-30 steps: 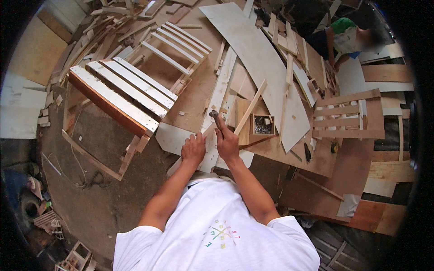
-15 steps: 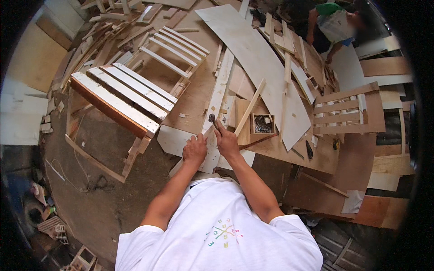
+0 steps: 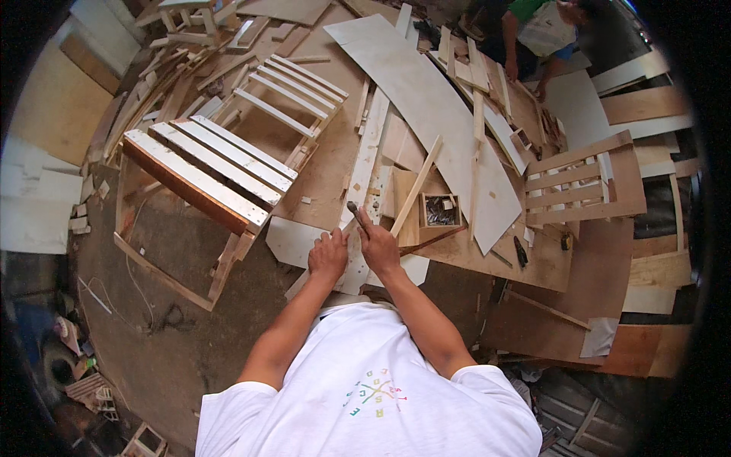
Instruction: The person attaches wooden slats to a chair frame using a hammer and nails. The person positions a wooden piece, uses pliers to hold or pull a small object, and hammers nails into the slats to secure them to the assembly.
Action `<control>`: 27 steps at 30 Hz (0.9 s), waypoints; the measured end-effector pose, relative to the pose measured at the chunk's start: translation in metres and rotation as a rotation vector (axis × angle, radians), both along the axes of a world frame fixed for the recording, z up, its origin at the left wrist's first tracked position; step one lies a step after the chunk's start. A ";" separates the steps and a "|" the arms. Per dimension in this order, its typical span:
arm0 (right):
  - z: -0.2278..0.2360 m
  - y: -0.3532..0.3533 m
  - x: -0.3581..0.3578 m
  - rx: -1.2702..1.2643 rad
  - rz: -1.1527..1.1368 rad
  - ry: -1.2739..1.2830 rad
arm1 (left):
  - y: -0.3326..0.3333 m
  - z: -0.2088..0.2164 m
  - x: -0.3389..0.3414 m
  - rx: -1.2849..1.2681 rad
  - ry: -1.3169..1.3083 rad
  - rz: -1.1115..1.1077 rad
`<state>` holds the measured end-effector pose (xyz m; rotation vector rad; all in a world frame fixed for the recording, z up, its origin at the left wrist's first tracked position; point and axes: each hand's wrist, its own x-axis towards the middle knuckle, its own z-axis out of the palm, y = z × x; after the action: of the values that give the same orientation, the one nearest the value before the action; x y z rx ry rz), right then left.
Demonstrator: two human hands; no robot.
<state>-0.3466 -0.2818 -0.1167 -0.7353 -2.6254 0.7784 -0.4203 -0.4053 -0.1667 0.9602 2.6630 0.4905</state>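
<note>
My right hand (image 3: 378, 245) is closed around the handle of a hammer (image 3: 352, 206). The dark hammer head is just above a long white-faced board (image 3: 368, 164) lying on the work surface; whether it touches is hard to tell. My left hand (image 3: 327, 254) has its fingers curled over a narrow wooden strip (image 3: 349, 225) at the board's left edge, and the fingers hide most of that strip. Right of my right hand, a small wooden box (image 3: 442, 209) holds dark metal pieces, probably nails. A pale stick (image 3: 419, 185) slants beside the box.
A slatted wooden frame (image 3: 213, 167) with white slats stands at left. A large white panel (image 3: 434, 114) crosses the work surface. Pliers (image 3: 521, 251) lie at right, near another slatted frame (image 3: 582, 186). Far right, another person (image 3: 542, 34) bends over boards. Scrap wood is piled far left.
The hammer head has tilted slightly left and down, and my right hand has shifted a little left. My left hand stays in place. The other person has moved slightly left.
</note>
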 end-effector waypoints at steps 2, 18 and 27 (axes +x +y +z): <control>-0.002 -0.001 0.001 0.019 0.025 -0.009 | -0.004 -0.002 0.001 0.035 0.049 0.003; 0.039 -0.024 0.036 -0.706 -0.375 0.400 | 0.006 0.082 -0.004 0.619 -0.257 0.176; 0.140 -0.050 -0.015 -0.650 -0.011 0.598 | 0.006 0.285 -0.088 1.337 -0.755 0.084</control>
<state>-0.3612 -0.3315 0.0234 -0.5401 -1.8273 1.5917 -0.5083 -0.3996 0.1184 0.6311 1.4647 2.2186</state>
